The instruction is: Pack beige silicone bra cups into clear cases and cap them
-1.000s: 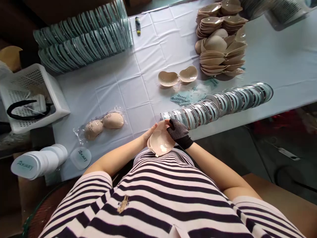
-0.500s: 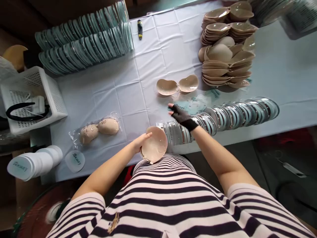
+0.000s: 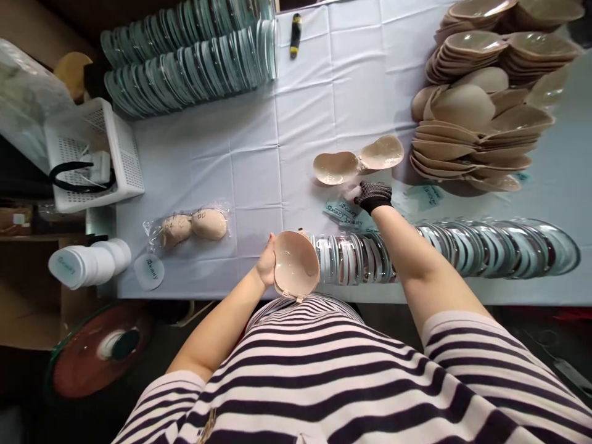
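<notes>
Nearest in, at the near edge of the table (image 3: 240, 154), left hand (image 3: 267, 266) gripping a folded beige bra cup (image 3: 296, 265) by its rim, hollow side up, just off the cloth and close to the striped shirt (image 3: 324, 370). Right beside it, a long row of clear round lids (image 3: 444, 250) lying on edge along the near edge. A second ago, both hands on that cup; half a second ago, gloved hand lifting away over the row; now right hand (image 3: 372, 196), in a black dotted glove, reached out past the row, fingers curled down onto the small pile of printed cards (image 3: 345, 213), whether a card is actually pinched cannot be told. Meaning, at a guess: cup folded and ready, a card being fetched to go with it. Writing on the cards reads "beauty" in teal script. Same word on the white round lid (image 3: 148, 271) at the near left corner and on the stack of white tubs (image 3: 87, 264) beside it. Mid-table, a bagged pair of cups (image 3: 194, 225) with handwriting too small to read. Just beyond the gloved hand, an open joined pair of cups (image 3: 356, 161). Farther right, heaped beige cups (image 3: 481, 117). Far left, rows of clear trays (image 3: 185, 58), a white basket (image 3: 120, 160), and a black-and-yellow tool (image 3: 295, 36) at the far edge.
</notes>
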